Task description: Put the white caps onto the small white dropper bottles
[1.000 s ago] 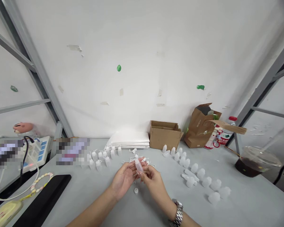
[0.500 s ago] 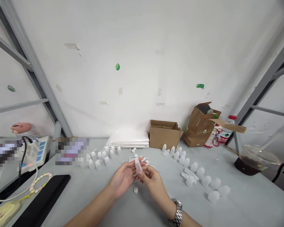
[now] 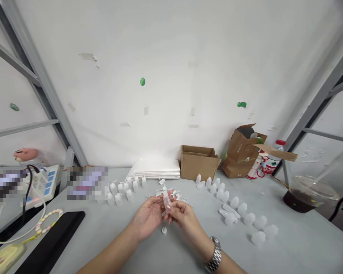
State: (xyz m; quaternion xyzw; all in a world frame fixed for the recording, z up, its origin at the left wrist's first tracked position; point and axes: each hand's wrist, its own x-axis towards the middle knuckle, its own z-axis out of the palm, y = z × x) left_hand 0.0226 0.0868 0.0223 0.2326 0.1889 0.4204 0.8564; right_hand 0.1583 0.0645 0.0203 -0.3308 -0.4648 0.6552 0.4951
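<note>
Holding a small clear plastic bottle [image 3: 167, 203] upright but tilted slightly, just above the bench and between both hands, the person has it at the middle of the view. The left hand [image 3: 149, 217] lies palm up with a loose, half-closed grip, its fingertips against the upper part of the bottle. The right hand [image 3: 183, 217] has a tighter grip, with its fingers and thumb pinched around the bottle's lower part. A steel wristwatch [image 3: 216, 255] sits on the right wrist.

A small white cap [image 3: 164, 230] lies on the bench [image 3: 297, 243] just below the hands. Right behind them is a loose heap of white plastic caps and nozzles [image 3: 167, 192]. To the left of the heap stands a cluster of white plastic bottles [image 3: 122, 190], and to the right a longer curved line of similar bottles [image 3: 237, 209], with a few lying on their sides.

Farther back, a stack of white flat packets [image 3: 154, 169] sits beside an open cardboard box [image 3: 199, 163] and a brown paper bag [image 3: 240, 156]. A plastic cup of dark drink [image 3: 303, 198] stands at the right, and a black wrist rest [image 3: 51, 241] lies at the left, with a beaded bracelet [image 3: 49, 221] touching its far end.
</note>
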